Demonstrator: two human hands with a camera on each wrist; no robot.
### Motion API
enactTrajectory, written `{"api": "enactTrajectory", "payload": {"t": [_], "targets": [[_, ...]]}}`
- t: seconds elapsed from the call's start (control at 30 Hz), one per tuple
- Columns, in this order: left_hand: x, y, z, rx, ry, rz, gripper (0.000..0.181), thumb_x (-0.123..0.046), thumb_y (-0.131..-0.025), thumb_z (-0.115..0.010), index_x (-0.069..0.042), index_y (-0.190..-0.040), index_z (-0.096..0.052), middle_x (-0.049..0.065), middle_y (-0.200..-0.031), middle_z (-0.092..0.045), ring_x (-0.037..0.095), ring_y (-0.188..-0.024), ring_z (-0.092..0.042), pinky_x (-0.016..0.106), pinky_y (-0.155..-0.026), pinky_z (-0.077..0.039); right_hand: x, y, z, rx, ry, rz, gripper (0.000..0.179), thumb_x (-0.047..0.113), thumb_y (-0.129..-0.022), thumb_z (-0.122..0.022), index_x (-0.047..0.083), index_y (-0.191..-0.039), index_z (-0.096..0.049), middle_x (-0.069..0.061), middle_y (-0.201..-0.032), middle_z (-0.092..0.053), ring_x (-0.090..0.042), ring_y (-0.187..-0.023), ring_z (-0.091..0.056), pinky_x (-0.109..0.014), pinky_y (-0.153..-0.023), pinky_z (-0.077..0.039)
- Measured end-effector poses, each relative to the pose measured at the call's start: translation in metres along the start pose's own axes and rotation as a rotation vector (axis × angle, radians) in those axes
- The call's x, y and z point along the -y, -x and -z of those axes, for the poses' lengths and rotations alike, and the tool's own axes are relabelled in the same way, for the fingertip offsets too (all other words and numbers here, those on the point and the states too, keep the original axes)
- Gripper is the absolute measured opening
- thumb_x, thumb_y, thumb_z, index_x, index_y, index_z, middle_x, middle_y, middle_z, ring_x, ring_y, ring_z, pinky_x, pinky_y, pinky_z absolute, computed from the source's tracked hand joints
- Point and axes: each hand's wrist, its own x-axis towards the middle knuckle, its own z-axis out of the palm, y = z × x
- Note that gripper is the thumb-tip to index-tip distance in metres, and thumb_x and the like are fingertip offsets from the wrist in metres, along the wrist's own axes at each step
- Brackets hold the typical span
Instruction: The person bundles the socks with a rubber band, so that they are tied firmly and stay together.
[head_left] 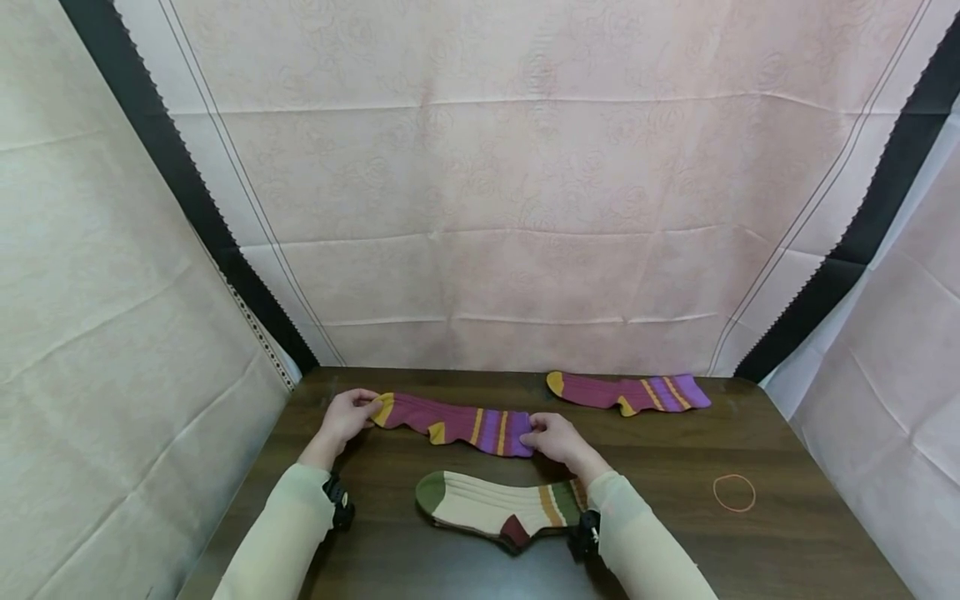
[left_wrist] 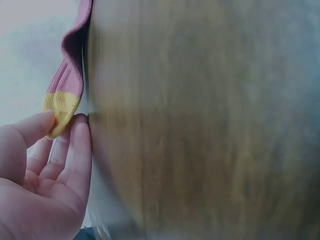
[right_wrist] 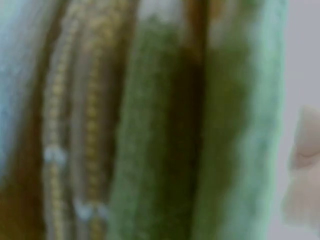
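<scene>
Pinch grip at both ends of the maroon-and-purple striped sock [head_left: 453, 418]; L hand [head_left: 348, 419] has thumb & fingertips on its yellow toe, seen up close in L wrist view w/ thumb on one side, fingers on the other; R hand [head_left: 561, 440] pinches the purple cuff corner, per head view; R wrist view is too blurred & close to check that grip. Sock runs L to R btwn the hands, toe left, cuff right, yellow heel pointing toward the person; it's over the back-left to middle part of the brown wood-grain table [head_left: 817, 533]; can't tell how much of it touches the surface.

Second maroon-and-purple sock [head_left: 600, 392] lies flat nr the table's back edge, right of the held one & apart from it, same way round; cream-and-green sock [head_left: 487, 500] lies in front, on top of darker knit, w/ green toe, dark red heel, mustard stripe; R forearm covers its right end. Thin rubber band [head_left: 733, 493] sits well off to the right, in a loose loop; pale sleeves [head_left: 281, 533] on both arms, black wrist cams [head_left: 342, 504] strapped below the hands; whitish cloth [head_left: 555, 192] hangs behind.
</scene>
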Motion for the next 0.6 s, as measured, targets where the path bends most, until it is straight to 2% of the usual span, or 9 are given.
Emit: {"api": "enactTrajectory", "payload": {"t": [0.17,0.3,0.4,0.5,0.6], "targets": [[-0.002,0.003,0.002,0.009,0.038,0.017,0.033,-0.014,-0.108,-0.067,0.009,-0.131,-0.064,0.023,-0.119,-0.068,0.026,-0.101,-0.068,0.036,-0.079,-0.063,0.001,0.000,0.002,0.011,-0.032,-0.008,0.018,0.012,-0.100,-0.074,0.000,-0.111,-0.069,-0.005,-0.090,-0.065,-0.018,-0.079,-0.056,-0.033,-0.071,-0.046],[-0.005,0.006,0.002,0.010,0.087,0.027,0.033,-0.014,-0.108,-0.066,0.008,-0.132,-0.064,0.022,-0.120,-0.069,0.022,-0.099,-0.069,0.034,-0.080,-0.063,0.003,0.001,0.005,0.018,-0.122,-0.041,0.030,0.010,-0.101,-0.072,-0.006,-0.126,-0.066,-0.012,-0.106,-0.068,-0.020,-0.090,-0.065,-0.037,-0.078,-0.058],[-0.008,0.007,0.001,0.016,0.113,0.021,0.033,-0.014,-0.108,-0.066,0.008,-0.132,-0.064,0.022,-0.120,-0.069,0.019,-0.096,-0.069,0.034,-0.082,-0.063,0.002,0.002,0.008,0.007,-0.194,-0.068,0.040,0.008,-0.103,-0.070,-0.008,-0.138,-0.060,-0.017,-0.119,-0.067,-0.023,-0.100,-0.069,-0.043,-0.086,-0.062],[-0.012,0.010,0.000,0.023,0.137,0.003,0.034,-0.014,-0.108,-0.066,0.009,-0.133,-0.064,0.023,-0.120,-0.069,0.019,-0.095,-0.069,0.034,-0.082,-0.063,-0.001,0.003,0.013,-0.009,-0.227,-0.053,0.038,0.008,-0.104,-0.068,-0.008,-0.138,-0.060,-0.016,-0.117,-0.067,-0.023,-0.097,-0.070,-0.044,-0.085,-0.062],[-0.021,0.016,0.000,0.044,0.179,-0.009,0.034,-0.011,-0.108,-0.065,0.011,-0.133,-0.062,0.026,-0.121,-0.068,0.022,-0.096,-0.070,0.037,-0.085,-0.063,-0.003,0.005,0.018,-0.027,-0.254,-0.017,0.034,0.009,-0.106,-0.067,-0.006,-0.135,-0.060,-0.015,-0.112,-0.067,-0.021,-0.093,-0.070,-0.044,-0.086,-0.061]]}}
